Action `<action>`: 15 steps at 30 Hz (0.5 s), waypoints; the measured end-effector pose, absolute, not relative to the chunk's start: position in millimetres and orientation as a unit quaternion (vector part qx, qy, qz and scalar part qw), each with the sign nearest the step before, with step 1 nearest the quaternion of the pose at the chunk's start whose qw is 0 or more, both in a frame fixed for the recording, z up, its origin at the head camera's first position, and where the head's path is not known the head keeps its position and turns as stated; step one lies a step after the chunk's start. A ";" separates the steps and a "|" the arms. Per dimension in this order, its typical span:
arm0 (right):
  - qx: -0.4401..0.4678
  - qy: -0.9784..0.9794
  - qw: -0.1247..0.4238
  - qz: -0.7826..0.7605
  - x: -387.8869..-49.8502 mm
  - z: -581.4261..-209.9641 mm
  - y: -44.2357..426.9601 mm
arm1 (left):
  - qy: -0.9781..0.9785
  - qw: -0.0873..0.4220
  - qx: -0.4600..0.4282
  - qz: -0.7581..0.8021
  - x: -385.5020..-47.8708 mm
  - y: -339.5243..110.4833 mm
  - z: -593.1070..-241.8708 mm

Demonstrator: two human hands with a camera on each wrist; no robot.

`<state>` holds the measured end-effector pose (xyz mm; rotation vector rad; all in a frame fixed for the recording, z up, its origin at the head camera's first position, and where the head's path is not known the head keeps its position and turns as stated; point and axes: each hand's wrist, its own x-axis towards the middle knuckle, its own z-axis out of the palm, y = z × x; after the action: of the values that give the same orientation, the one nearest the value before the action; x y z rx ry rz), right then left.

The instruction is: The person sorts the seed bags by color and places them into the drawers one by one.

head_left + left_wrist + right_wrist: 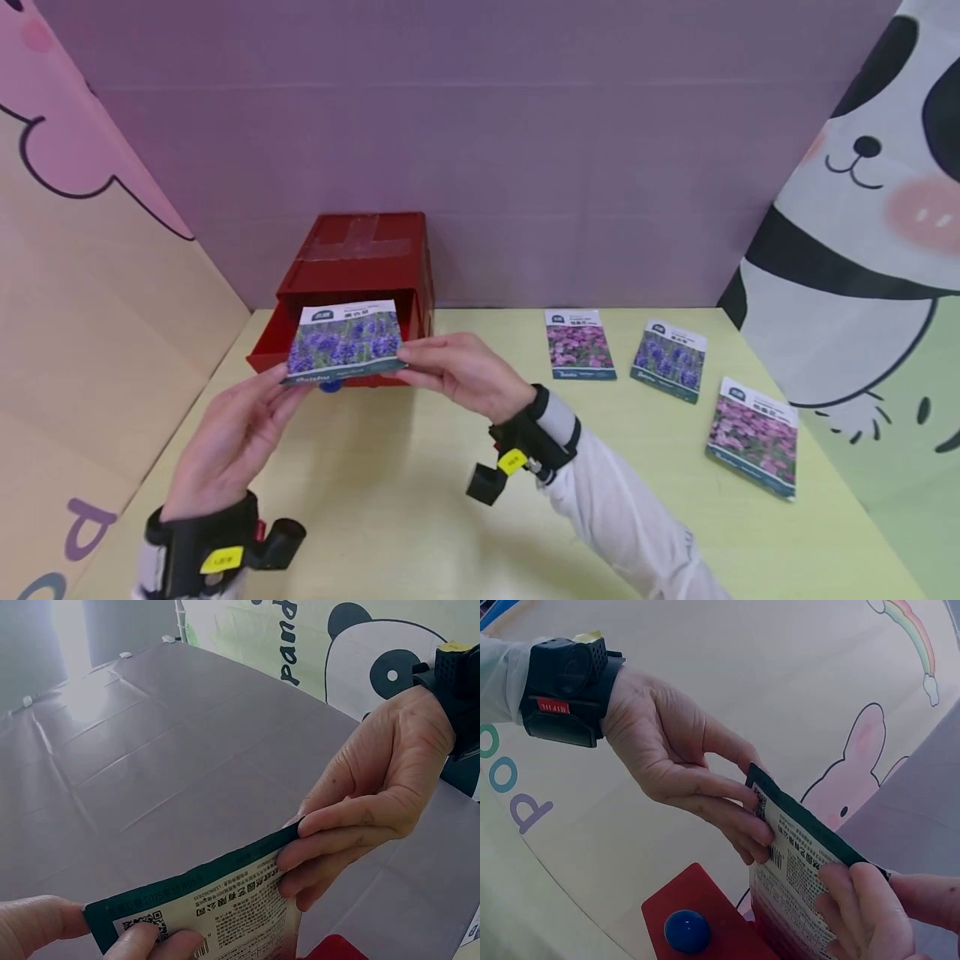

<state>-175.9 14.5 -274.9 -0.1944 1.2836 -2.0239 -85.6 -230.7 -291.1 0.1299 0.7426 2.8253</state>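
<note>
The left wrist camera (279,543) sits at seven o'clock, beyond which the left hand (231,437) and right hand (467,373) pinch closed, toward nine o'clock, on the lower corners of a purple-flowered packet (345,340) whose far edge could snag the red drawer (267,354) if tipped low.

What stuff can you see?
Purple flower packets: two, purple, one held, one on table
Pink flower packets: two, pink, on table
Box: one, red, on table, left
Drawer: one, red, open in box
Knob: one, blue, on drawer
Table: one, pale yellow, under packets
Back wall: one, purple, behind table
Panda picture: one, black and white, right wall
Rabbit picture: one, pink, left wall
Rainbow picture: one, multicoloured, left wall
Letters: several, colourful, left wall
Wrist cameras: two, black, wrists
Sleeves: two, white, arms
Left hand: one, holding packet
Right hand: one, holding packet
</note>
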 end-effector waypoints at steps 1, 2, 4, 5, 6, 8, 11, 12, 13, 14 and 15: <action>-0.071 0.493 0.362 -0.788 -176.6 -275.3 13.9 | 0.249 0.108 0.038 0.962 -87.0 -231.2 -291.5; -0.067 0.489 0.364 -0.790 -177.3 -275.6 13.3 | 0.246 0.109 0.032 0.963 -88.2 -231.8 -291.9; -0.059 0.480 0.368 -0.794 -178.4 -276.2 12.4 | 0.240 0.110 0.025 0.964 -90.3 -233.0 -292.8; -0.054 0.476 0.371 -0.796 -179.0 -276.4 12.0 | 0.239 0.112 0.024 0.964 -91.0 -233.7 -293.2; -0.049 0.472 0.373 -0.797 -179.6 -276.6 11.6 | 0.237 0.113 0.024 0.965 -91.7 -234.1 -293.8; -0.040 0.464 0.377 -0.801 -181.0 -276.9 10.8 | 0.233 0.113 0.024 0.966 -92.8 -235.1 -294.9; -0.024 0.450 0.383 -0.806 -183.8 -277.4 9.5 | 0.235 0.109 0.014 0.966 -94.7 -235.4 -296.0; -0.020 0.445 0.385 -0.808 -184.8 -277.6 9.1 | 0.237 0.106 0.011 0.966 -95.6 -235.3 -296.3; -0.015 0.440 0.388 -0.809 -185.8 -277.6 8.7 | 0.237 0.104 0.007 0.966 -96.3 -235.3 -296.4; -0.010 0.434 0.392 -0.811 -186.9 -277.5 8.2 | 0.237 0.102 0.004 0.966 -97.0 -235.4 -296.6; -0.005 0.428 0.395 -0.813 -187.8 -277.5 7.7 | 0.236 0.101 0.004 0.966 -97.7 -235.4 -296.8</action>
<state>-187.8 7.7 -277.5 -0.0138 1.0861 -2.0603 -97.7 -235.4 -296.8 0.0131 0.6972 2.8554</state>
